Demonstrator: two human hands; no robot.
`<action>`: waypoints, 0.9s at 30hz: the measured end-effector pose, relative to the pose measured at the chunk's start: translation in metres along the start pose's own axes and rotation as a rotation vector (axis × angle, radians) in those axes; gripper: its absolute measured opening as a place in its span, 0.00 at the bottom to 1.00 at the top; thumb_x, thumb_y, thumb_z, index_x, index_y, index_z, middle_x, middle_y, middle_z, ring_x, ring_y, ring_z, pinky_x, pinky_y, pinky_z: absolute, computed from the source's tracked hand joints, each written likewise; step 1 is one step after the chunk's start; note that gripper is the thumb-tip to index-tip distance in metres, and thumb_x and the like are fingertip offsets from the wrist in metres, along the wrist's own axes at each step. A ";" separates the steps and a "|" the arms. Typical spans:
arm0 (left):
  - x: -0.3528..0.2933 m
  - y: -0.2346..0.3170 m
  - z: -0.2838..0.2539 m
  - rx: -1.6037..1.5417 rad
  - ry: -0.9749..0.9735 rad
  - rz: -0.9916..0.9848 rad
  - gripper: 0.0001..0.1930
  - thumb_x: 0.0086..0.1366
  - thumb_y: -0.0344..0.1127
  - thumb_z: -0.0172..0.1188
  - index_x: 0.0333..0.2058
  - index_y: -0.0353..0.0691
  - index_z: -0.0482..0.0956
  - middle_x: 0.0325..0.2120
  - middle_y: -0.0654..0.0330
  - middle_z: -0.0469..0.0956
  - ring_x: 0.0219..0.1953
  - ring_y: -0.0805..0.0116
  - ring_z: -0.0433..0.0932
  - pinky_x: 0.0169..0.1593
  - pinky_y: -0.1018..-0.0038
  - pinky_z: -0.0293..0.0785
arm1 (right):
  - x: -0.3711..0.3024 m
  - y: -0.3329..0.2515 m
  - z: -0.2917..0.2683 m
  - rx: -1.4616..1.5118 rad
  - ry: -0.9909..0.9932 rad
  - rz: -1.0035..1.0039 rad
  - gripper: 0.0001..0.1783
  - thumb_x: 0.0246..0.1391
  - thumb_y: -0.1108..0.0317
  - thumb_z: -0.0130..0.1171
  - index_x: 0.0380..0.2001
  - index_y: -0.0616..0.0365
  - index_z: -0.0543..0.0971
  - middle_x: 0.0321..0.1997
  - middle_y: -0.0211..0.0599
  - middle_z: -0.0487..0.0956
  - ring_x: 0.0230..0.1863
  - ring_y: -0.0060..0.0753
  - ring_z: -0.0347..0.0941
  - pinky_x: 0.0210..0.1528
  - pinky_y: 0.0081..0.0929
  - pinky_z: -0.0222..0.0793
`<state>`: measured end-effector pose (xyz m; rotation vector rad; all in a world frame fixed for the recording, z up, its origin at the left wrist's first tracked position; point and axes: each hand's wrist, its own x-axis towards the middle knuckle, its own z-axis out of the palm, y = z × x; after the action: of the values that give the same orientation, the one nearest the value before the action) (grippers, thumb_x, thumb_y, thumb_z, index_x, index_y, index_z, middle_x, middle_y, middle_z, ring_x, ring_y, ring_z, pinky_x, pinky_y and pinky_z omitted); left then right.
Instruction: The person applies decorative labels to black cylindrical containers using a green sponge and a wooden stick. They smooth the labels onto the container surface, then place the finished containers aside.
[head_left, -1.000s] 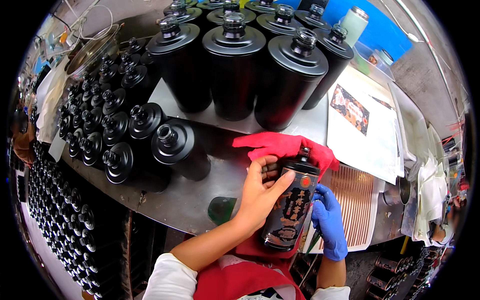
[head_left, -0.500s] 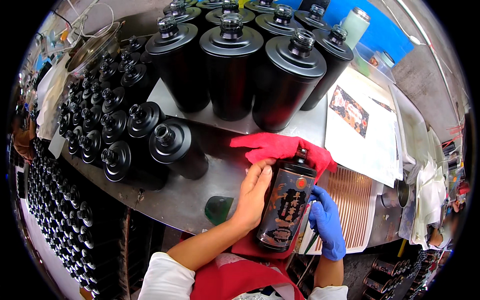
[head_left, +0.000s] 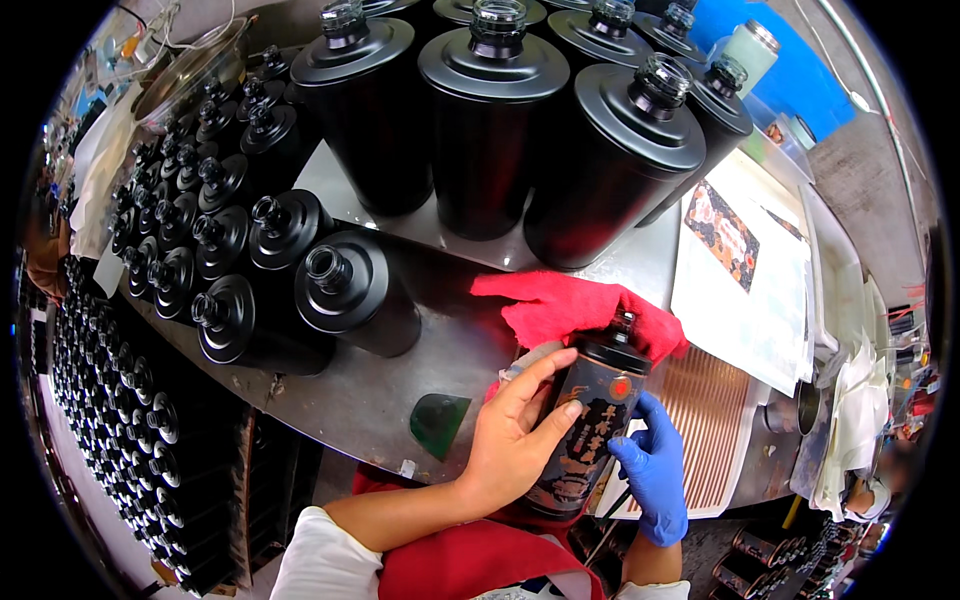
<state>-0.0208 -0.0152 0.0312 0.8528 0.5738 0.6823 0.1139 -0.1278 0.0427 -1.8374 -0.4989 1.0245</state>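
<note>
At five o'clock, the left hand (head_left: 517,432) covers part of the patterned bottle (head_left: 594,435). Some fingertips of the gloved right hand (head_left: 653,468) hide behind it. The top edge cuts big black bottles (head_left: 604,46) at twelve o'clock.

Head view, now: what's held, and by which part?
Printed black bottle: left hand on the left of its body, thumb in front; gloved right hand at its right side, apparently also holding a thin dark tool, grip point hidden.

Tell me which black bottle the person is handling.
The patterned bottle with the orange-red dot, between the bare left hand and the blue-gloved right hand. Neither hand touches the plain black bottles standing on the metal table.
</note>
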 end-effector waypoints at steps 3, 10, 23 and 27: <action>0.001 0.000 -0.001 -0.035 -0.003 -0.013 0.25 0.61 0.19 0.51 0.58 0.30 0.59 0.53 0.54 0.65 0.55 0.69 0.65 0.59 0.73 0.61 | 0.001 0.001 -0.001 0.012 -0.001 0.000 0.40 0.38 0.65 0.70 0.54 0.69 0.66 0.42 0.35 0.75 0.19 0.10 0.62 0.20 0.10 0.59; 0.000 0.000 -0.001 0.002 -0.018 0.026 0.25 0.61 0.19 0.51 0.57 0.28 0.59 0.51 0.54 0.67 0.53 0.71 0.67 0.57 0.75 0.62 | 0.003 0.006 -0.002 0.046 -0.007 -0.007 0.42 0.37 0.60 0.72 0.54 0.69 0.66 0.42 0.35 0.75 0.19 0.10 0.61 0.18 0.10 0.59; -0.003 -0.011 -0.003 -0.056 0.041 0.081 0.25 0.61 0.19 0.52 0.57 0.27 0.59 0.53 0.53 0.66 0.54 0.71 0.66 0.58 0.74 0.61 | 0.004 0.007 -0.003 0.052 -0.020 0.017 0.41 0.37 0.63 0.71 0.55 0.68 0.66 0.41 0.35 0.76 0.19 0.09 0.61 0.18 0.11 0.59; -0.001 -0.012 0.003 -0.073 0.147 0.051 0.23 0.60 0.19 0.54 0.54 0.27 0.62 0.49 0.53 0.70 0.51 0.70 0.70 0.57 0.75 0.64 | 0.006 0.010 -0.003 0.062 -0.031 -0.010 0.41 0.37 0.63 0.71 0.55 0.68 0.66 0.42 0.35 0.76 0.19 0.09 0.61 0.18 0.11 0.59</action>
<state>-0.0157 -0.0228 0.0228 0.7552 0.6570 0.8126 0.1190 -0.1302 0.0323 -1.7650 -0.4893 1.0522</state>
